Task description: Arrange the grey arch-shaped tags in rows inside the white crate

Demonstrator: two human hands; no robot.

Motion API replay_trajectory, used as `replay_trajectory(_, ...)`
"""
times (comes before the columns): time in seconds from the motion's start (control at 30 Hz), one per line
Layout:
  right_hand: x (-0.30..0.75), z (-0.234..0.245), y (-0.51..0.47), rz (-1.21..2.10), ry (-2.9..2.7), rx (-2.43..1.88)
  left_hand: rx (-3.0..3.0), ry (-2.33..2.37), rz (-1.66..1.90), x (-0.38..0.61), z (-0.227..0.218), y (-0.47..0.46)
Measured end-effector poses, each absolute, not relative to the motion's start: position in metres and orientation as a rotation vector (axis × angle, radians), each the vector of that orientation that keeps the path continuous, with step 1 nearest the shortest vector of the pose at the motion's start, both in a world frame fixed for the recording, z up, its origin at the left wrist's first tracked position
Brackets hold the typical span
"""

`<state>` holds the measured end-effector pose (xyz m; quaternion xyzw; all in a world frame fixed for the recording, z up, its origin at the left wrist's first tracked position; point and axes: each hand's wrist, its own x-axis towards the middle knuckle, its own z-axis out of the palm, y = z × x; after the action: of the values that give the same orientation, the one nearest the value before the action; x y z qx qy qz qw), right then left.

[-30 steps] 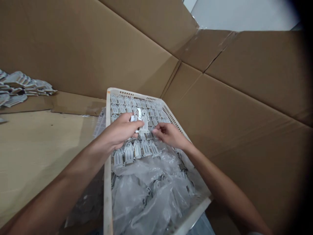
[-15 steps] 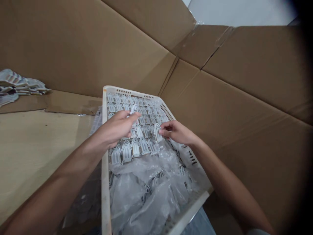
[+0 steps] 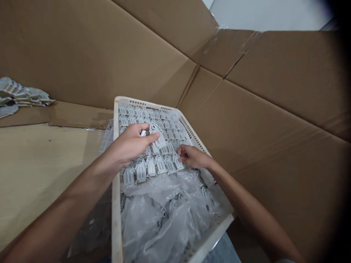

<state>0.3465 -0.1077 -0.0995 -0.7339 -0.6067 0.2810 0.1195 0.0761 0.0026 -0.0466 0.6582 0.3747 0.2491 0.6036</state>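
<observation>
My left hand [image 3: 135, 142] is closed on a flat white arch-shaped piece [image 3: 158, 136] with a pointed top, held tilted above the crate. More of what it grips may be hidden behind the fingers. My right hand [image 3: 193, 156] has its fingers curled at the right edge of another arch-shaped piece [image 3: 177, 161], at the right end of the nearest row. Both hands are over a white plastic crate [image 3: 117, 204], where several rows of the same pieces stand close together. Crumpled clear plastic film [image 3: 159, 212] covers the near half, with more pieces partly visible beneath.
Tall cardboard walls [image 3: 82, 54] rise behind and to the right of the crate. On the left lies a pale wooden surface [image 3: 46, 160], with a pile of similar white pieces [image 3: 24, 93] at its far end. More plastic wrapping [image 3: 93, 219] hangs beside the crate's left side.
The right hand has moved slightly down, and its piece now stands in the nearest row. My left hand has turned the held piece so its flat face shows.
</observation>
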Motion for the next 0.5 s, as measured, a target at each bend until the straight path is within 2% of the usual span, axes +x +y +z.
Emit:
replay_trajectory(0.3,0.346,-0.106,-0.104,0.93,-1.739,-2.147,1.445,0.882,0.577,0.081,-0.05,0.004)
replay_trajectory(0.43,0.343,-0.1,-0.103,0.764,-1.722,-2.244,1.5,0.844,0.575,0.08,-0.05,0.003)
replay_trajectory(0.5,0.336,-0.089,-0.103,0.658,-1.737,-2.149,1.512,0.857,0.574,0.079,-0.051,0.002)
